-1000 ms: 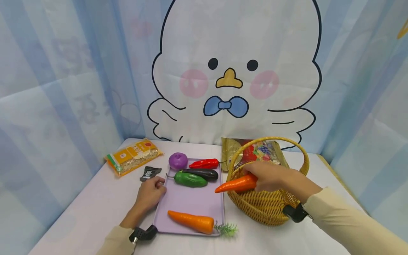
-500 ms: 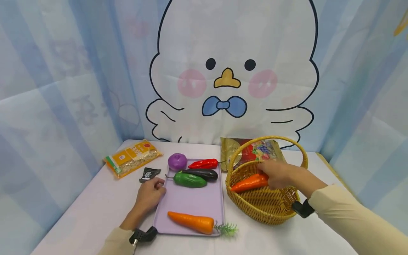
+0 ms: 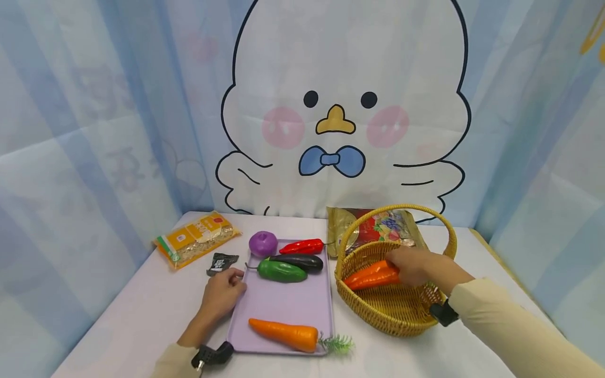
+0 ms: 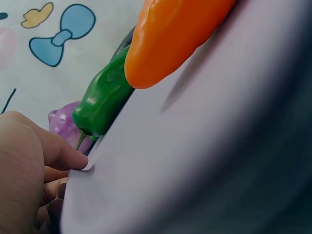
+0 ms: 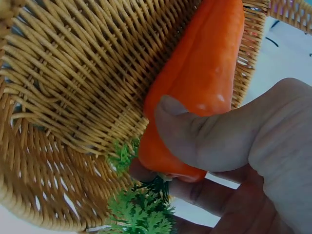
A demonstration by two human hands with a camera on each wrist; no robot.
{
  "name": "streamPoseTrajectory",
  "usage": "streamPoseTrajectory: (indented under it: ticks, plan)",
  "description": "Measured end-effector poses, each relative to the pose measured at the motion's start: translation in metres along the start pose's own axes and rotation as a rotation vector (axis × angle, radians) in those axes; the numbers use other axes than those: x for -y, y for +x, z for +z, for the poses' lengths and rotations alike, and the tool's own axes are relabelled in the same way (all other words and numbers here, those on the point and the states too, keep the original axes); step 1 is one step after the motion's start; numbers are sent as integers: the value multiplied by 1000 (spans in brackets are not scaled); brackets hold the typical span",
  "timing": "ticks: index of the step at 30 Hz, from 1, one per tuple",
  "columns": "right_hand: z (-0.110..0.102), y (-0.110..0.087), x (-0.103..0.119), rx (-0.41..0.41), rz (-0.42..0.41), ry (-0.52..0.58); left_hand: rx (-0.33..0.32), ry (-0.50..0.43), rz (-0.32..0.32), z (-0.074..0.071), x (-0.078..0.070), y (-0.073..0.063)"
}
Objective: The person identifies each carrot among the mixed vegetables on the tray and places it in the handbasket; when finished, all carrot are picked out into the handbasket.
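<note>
2 packets lie at the left: an orange-yellow grain packet (image 3: 197, 239) and a small black packet (image 3: 221, 263), the latter just beyond the left hand (image 3: 222, 291). That hand pinches the left rim of the lilac tray (image 3: 283, 302), its digits nearly meeting across the thin edge. At the tray's far left corner sits a purple onion (image 3: 263, 244); next comes a green pepper (image 3: 282, 271), stem pointing left, with a dark eggplant (image 3: 307, 262) behind it and a red chili (image 3: 302, 246) beyond. Along the near edge lies an orange carrot (image 3: 283, 333), tip left, long axis mostly crosswise, leaves hanging past the right rim.

Farther right stands the wicker basket (image 3: 385, 317). Inside, a glossy red-orange carrot (image 5: 200, 83) runs from the fingers toward the left wall, tip on the tray's side. The right hand (image 3: 413, 265), much the nearer, grips its thick end, thumb across the top, fingers curled beneath, parted only by its girth. 2 tufts of greens (image 5: 139, 214) show there; whether 2 carrots lie together, I cannot tell. Behind the basket is a gold-and-red packet (image 3: 368, 228).
</note>
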State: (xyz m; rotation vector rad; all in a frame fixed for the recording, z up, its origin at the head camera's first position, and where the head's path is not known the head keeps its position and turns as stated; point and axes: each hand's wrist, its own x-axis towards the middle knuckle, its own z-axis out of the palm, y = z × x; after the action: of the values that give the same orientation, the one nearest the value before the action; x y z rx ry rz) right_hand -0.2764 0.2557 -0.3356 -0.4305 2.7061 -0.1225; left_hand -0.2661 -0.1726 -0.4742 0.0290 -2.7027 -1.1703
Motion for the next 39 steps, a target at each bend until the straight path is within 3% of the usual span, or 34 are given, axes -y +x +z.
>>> streamPoseTrajectory:
  ticks: [9, 19, 39]
  plan:
    - [15, 7, 6, 6, 17, -48, 8, -5, -9, 1, -1, -1]
    - [18, 10, 8, 31, 68, -67, 2, 1, -13, 1, -1, 0]
    - [23, 12, 1, 12, 86, -155, -8, 7, -14, 1, -1, -1]
